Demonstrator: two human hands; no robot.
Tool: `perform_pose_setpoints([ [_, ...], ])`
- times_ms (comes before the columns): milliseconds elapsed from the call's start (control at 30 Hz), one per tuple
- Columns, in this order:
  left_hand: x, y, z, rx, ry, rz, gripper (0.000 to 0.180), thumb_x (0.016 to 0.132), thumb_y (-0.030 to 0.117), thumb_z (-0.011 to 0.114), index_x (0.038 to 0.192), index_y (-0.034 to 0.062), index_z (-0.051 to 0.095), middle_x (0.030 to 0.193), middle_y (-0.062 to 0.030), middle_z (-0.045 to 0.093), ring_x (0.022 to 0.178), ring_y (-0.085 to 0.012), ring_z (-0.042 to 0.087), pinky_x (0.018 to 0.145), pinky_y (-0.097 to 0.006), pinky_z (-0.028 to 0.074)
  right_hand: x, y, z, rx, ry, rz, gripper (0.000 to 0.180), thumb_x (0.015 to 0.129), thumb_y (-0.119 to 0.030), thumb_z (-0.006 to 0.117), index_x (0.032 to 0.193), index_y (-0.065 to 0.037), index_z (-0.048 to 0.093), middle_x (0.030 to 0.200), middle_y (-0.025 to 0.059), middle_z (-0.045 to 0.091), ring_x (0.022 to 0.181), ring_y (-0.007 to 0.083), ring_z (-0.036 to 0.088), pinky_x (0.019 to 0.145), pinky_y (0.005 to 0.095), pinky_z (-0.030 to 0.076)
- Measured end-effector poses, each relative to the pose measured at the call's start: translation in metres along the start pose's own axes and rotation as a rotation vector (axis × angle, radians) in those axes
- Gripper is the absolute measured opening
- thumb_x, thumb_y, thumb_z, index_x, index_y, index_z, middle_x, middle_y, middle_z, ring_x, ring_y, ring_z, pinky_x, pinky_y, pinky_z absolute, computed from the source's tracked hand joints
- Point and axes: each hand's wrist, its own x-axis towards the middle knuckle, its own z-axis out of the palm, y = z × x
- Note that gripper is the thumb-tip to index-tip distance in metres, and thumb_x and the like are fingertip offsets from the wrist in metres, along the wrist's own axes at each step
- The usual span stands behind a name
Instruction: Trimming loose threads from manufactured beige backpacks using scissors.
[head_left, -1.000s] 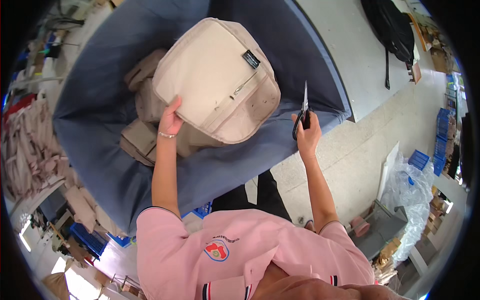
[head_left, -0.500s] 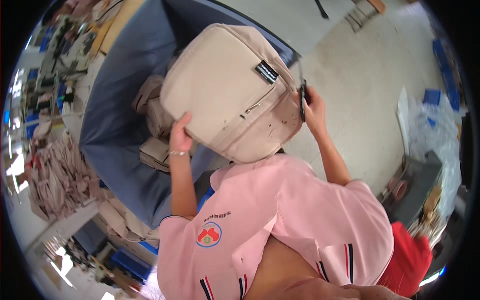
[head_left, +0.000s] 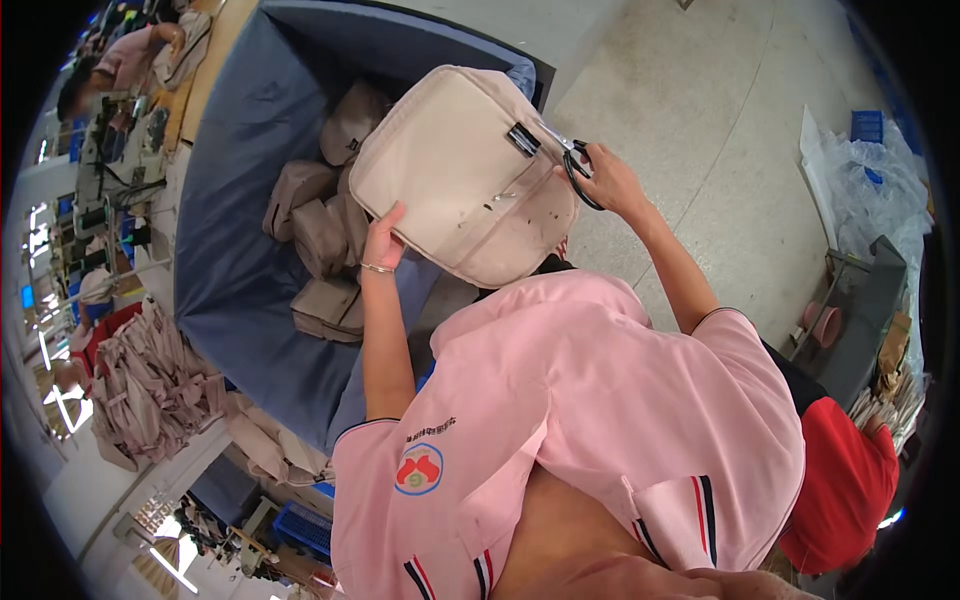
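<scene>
Trimming looks under way: the left hand [head_left: 383, 240] grips the beige bag [head_left: 462, 172] above the blue bin [head_left: 240, 150], the right hand [head_left: 608, 180] closes around scissors [head_left: 572, 160] at its label corner, needing careful snipping.

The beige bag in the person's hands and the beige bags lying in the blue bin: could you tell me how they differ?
The held beige bag is up in the air, gripped by the left hand, with the right hand holding scissors at its edge; the bags in the bin lie piled and untouched. The held one shows its broad, flat face; the binned ones look crumpled and overlapping. All share the beige fabric.
</scene>
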Motion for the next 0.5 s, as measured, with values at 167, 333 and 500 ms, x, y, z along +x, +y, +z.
perform_pose_setpoints([
  [167,0.008,0.000,-0.002,-0.039,0.036,-0.051,0.051,0.086,0.017,0.072,0.129,-0.0025,0.052,0.125,-0.0109,0.060,0.114,-0.0237,0.059,0.098,-0.038,0.048,0.012,0.014,0.017,-0.032,0.009,-0.094,0.073,0.078,-0.069,0.061,0.097,0.001,0.058,0.096,0.0203,0.064,0.086,0.0388,0.064,0.072,0.0445,0.051],
  [333,0.011,0.001,-0.005,-0.041,0.040,-0.061,0.051,0.086,0.019,0.072,0.129,-0.0015,0.052,0.125,-0.0106,0.060,0.114,-0.0236,0.059,0.098,-0.037,0.048,0.020,0.016,0.035,0.002,0.018,-0.119,0.064,0.081,-0.063,0.062,0.097,0.000,0.056,0.092,0.0197,0.062,0.084,0.0385,0.062,0.071,0.0443,0.049],
  [500,0.014,0.000,-0.009,-0.058,0.050,-0.118,0.049,0.087,0.020,0.072,0.128,-0.0003,0.054,0.123,-0.0107,0.061,0.112,-0.0233,0.059,0.097,-0.037,0.048,0.029,0.015,0.043,0.006,0.024,-0.113,0.063,0.082,-0.060,0.061,0.099,0.000,0.056,0.095,0.0207,0.064,0.087,0.0402,0.064,0.073,0.0462,0.051],
])
